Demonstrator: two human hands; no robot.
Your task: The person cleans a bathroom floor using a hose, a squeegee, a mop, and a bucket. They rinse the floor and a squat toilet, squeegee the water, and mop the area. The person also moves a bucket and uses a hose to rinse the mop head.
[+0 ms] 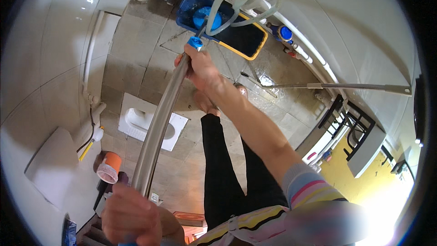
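A mop with a shiny metal handle slants from the lower left up toward a bucket, which is long, dark blue and yellow-rimmed. My right hand is wrapped around the handle just below its blue collar. Closer to me, my left hand is closed over the handle's upper end, slightly blurred. Beyond the collar, the thin shaft runs into a round blue part inside the bucket. I cannot make out the mop head there. Dark water appears to fill the bucket's other half.
A clear looped hose hangs over the bucket. White pipes follow the right wall. A long-poled tool leans across the wet tiles. A white squat toilet is left of my legs, with an orange tub nearer.
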